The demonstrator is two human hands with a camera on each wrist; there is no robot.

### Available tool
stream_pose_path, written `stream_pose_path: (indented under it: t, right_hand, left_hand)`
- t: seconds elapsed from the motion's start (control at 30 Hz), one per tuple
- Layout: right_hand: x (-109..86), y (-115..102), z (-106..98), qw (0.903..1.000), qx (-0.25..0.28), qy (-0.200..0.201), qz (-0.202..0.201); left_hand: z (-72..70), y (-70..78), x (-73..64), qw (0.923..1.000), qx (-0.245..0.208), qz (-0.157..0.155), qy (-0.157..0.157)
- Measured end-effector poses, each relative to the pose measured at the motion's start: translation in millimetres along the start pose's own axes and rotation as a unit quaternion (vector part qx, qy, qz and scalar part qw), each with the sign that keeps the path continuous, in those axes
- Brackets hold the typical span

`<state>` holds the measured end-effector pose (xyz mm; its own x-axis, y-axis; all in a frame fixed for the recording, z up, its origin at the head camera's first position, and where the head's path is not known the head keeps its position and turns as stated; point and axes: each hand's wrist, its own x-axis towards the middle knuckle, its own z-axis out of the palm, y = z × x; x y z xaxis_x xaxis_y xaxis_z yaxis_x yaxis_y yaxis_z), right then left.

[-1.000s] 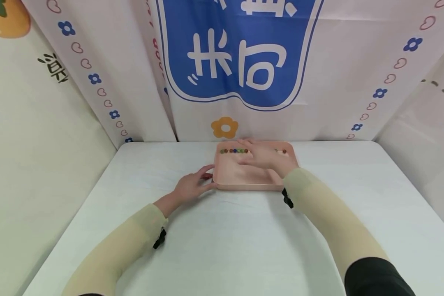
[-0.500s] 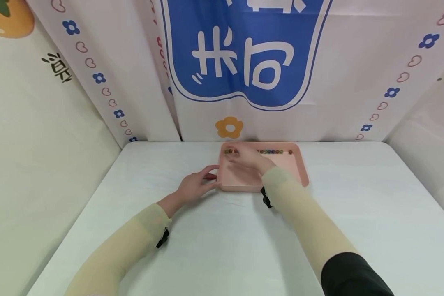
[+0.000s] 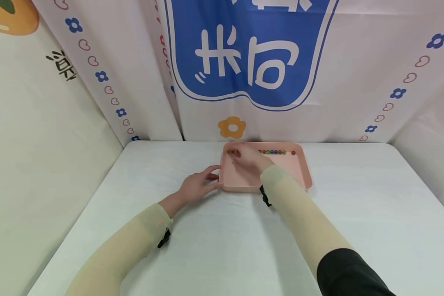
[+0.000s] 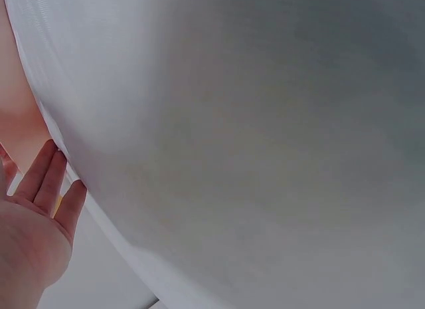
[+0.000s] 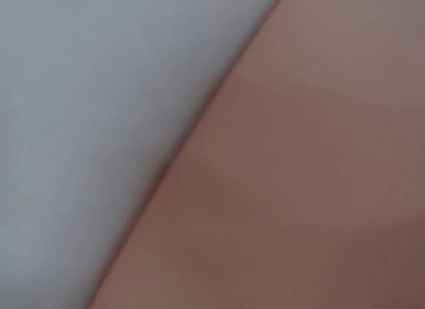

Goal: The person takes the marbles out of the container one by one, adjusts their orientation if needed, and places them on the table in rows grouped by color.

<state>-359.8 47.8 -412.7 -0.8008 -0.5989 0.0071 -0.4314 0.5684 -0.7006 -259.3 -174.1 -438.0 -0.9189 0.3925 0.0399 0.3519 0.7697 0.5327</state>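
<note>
Head view: pink tray (image 3: 299, 170) at the far middle of the white bench (image 3: 222, 238), a row of small coloured beads (image 3: 275, 152) along its far wall. Left hand (image 3: 196, 187) on the bench, fingers loosely extended, touching the tray's left near corner. Right hand (image 3: 249, 158) inside the tray at the left end of the row; grip impossible to tell.

Left wrist view: left hand (image 4: 33, 229) with straight fingers, holding nothing, tips against the tray (image 4: 16, 116).

Right wrist view: only blurred tray (image 5: 319, 189) and bench (image 5: 86, 103).

Beads (image 3: 273, 152) line the far wall inside the tray (image 3: 299, 174) on the table (image 3: 355, 213).
</note>
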Motion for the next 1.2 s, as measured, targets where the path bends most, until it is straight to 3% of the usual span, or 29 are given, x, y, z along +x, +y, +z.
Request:
stream_pose_path:
  t: [0.23, 0.33, 0.57, 0.87, 1.07, 1.2]
  right_hand:
    - [-4.1, 2, 0, 0.9984, -0.026, 0.007, 0.049]
    - [-7.3, 2, -1, 0.9967, -0.013, 0.003, 0.081]
    - [-15.4, 1, 0, 0.9754, 0.127, 0.018, 0.179]
    - [-15.8, 2, -2, 0.9790, 0.119, 0.022, 0.164]
    - [-13.2, -1, -7, 0.9928, 0.012, 0.008, 0.119]
    - [-12.9, -4, -13, 0.9934, 0.002, 0.006, 0.114]
  left_hand:
    - [0.5, 1.8, -0.5, 1.0000, -0.002, 0.000, 0.001]
    - [-0.1, 2.9, -0.9, 1.0000, -0.004, -0.002, -0.002]
    - [-1.2, 5.3, 0.2, 0.9998, -0.007, -0.010, -0.012]
    - [-0.3, 6.3, 1.0, 0.9998, -0.007, -0.012, -0.015]
    - [-0.8, 4.5, 0.2, 0.9999, -0.003, -0.008, -0.011]
    - [-2.4, 4.8, 0.2, 0.9999, 0.001, -0.001, -0.014]
